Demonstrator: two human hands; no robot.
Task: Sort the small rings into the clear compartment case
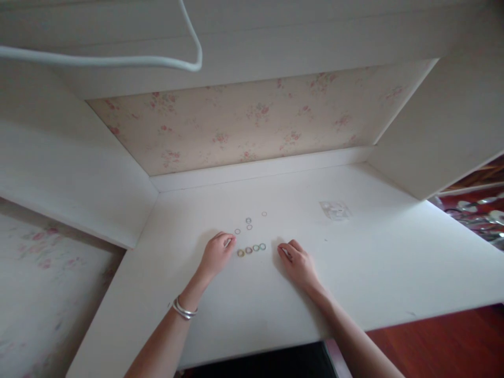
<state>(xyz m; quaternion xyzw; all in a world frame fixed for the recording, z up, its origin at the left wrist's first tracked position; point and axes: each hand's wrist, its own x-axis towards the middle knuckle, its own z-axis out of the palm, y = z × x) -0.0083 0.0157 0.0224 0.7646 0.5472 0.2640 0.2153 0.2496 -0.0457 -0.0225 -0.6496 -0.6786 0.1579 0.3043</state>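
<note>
Rings (251,249) between hands (on desk (394,273))

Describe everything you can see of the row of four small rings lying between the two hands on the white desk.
The row of four small rings lies flat on the white desk, side by side in a slightly rising line. From left: two yellowish-brown, two pale green, material unclear. The left hand rests just beside the leftmost ring; contact cannot be told. The right hand lies clear of it.
</note>
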